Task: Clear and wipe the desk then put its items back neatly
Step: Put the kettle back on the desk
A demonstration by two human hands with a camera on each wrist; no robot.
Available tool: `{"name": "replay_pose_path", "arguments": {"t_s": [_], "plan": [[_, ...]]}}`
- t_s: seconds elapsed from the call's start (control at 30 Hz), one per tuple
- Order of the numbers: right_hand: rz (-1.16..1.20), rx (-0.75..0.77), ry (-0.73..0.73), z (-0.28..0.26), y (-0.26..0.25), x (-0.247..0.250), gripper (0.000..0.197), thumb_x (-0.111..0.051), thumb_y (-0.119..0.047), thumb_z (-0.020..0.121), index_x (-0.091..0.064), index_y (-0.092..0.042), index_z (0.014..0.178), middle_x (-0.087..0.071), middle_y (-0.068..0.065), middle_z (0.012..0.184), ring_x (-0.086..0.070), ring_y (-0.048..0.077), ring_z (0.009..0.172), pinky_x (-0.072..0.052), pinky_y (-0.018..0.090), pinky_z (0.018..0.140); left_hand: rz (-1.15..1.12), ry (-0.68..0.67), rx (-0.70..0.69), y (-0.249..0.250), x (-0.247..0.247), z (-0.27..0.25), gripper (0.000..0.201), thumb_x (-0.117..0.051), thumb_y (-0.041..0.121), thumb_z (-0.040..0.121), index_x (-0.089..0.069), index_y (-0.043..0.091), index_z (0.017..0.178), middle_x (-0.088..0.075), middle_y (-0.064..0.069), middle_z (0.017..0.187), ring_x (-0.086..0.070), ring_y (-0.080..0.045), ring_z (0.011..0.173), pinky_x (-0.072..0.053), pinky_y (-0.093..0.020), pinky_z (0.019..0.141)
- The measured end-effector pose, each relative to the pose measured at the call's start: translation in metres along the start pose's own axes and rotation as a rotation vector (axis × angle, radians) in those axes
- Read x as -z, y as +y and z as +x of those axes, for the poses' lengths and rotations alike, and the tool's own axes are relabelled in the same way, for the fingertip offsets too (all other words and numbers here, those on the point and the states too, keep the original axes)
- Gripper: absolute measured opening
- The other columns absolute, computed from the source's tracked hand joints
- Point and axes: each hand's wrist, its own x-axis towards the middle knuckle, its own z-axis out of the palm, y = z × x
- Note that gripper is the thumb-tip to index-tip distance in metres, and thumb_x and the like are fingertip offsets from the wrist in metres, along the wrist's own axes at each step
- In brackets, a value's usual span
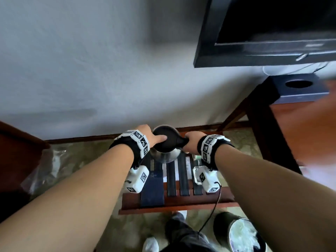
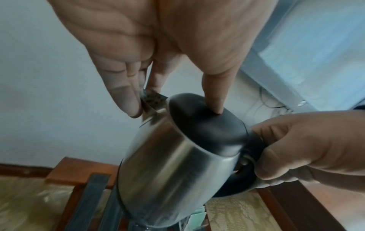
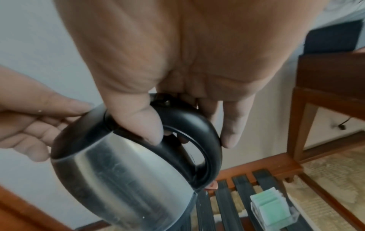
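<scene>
A stainless steel kettle [image 1: 163, 155] with a black lid [image 2: 205, 123] and black handle [image 3: 199, 125] hangs tilted just above a low wooden rack [image 1: 174, 208] with dark straps. My right hand [image 1: 190, 144] grips the handle, thumb on top and fingers wrapped through the loop [image 3: 191, 139]. My left hand [image 1: 151, 137] holds the kettle's top, its thumb pressing on the lid while the fingers reach down onto the spout [image 2: 152, 101]. The kettle's base is cut off in both wrist views.
On the rack lie a dark blue folder [image 1: 152, 193] and a clear holder of green sachets [image 3: 274, 209]. At the right stands the wooden desk [image 1: 300, 124] with a dark tissue box [image 1: 298, 90] under a wall TV [image 1: 272, 30]. A lined bin [image 1: 243, 235] stands by my feet.
</scene>
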Motion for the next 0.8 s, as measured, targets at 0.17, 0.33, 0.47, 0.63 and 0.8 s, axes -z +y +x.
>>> {"name": "replay_pose_path", "arguments": {"t_s": [0.17, 0.33, 0.47, 0.63, 0.8], "plan": [[0.023, -0.074, 0.157, -0.086, 0.009, 0.026, 0.01, -0.07, -0.027, 0.085, -0.063, -0.02, 0.085, -0.066, 0.001, 0.08, -0.068, 0.027, 0.086, -0.053, 0.029, 0.073, 0.119, 0.104, -0.189, 0.041, 0.035, -0.056, 0.064, -0.059, 0.08, 0.08, -0.05, 0.016, 0.074, -0.055, -0.003, 0.074, -0.059, -0.029, 0.077, -0.043, -0.032, 0.069], [0.097, -0.178, 0.353, -0.184, 0.02, 0.044, 0.012, -0.069, -0.023, 0.085, -0.067, -0.012, 0.088, -0.071, 0.01, 0.092, -0.069, 0.03, 0.096, -0.056, 0.033, 0.081, 0.186, 0.171, -0.347, 0.086, 0.06, -0.127, 0.071, -0.054, 0.083, 0.081, -0.046, 0.013, 0.069, -0.055, -0.007, 0.08, -0.056, -0.03, 0.081, -0.043, -0.032, 0.074], [0.164, -0.227, 0.487, -0.26, 0.041, 0.049, 0.01, -0.069, -0.025, 0.085, -0.064, -0.016, 0.082, -0.069, 0.008, 0.088, -0.069, 0.03, 0.095, -0.052, 0.031, 0.078, 0.221, 0.228, -0.458, 0.13, 0.069, -0.179, 0.074, -0.051, 0.086, 0.08, -0.049, 0.012, 0.073, -0.059, -0.011, 0.089, -0.056, -0.031, 0.082, -0.043, -0.032, 0.075], [0.204, -0.327, 0.603, -0.338, 0.076, 0.052, 0.01, -0.067, -0.023, 0.082, -0.064, -0.015, 0.076, -0.067, 0.006, 0.081, -0.066, 0.03, 0.085, -0.046, 0.028, 0.069, 0.31, 0.271, -0.583, 0.184, 0.066, -0.235, 0.076, -0.049, 0.085, 0.083, -0.06, 0.009, 0.087, -0.069, -0.015, 0.104, -0.066, -0.034, 0.096, -0.045, -0.032, 0.077], [0.271, -0.413, 0.685, -0.407, 0.121, 0.046, 0.009, -0.066, -0.022, 0.083, -0.065, -0.015, 0.078, -0.063, 0.003, 0.07, -0.066, 0.029, 0.076, -0.046, 0.028, 0.063, 0.335, 0.305, -0.7, 0.248, 0.052, -0.295, 0.082, -0.054, 0.08, 0.084, -0.068, 0.006, 0.115, -0.069, -0.013, 0.119, -0.065, -0.033, 0.111, -0.047, -0.034, 0.091]]}}
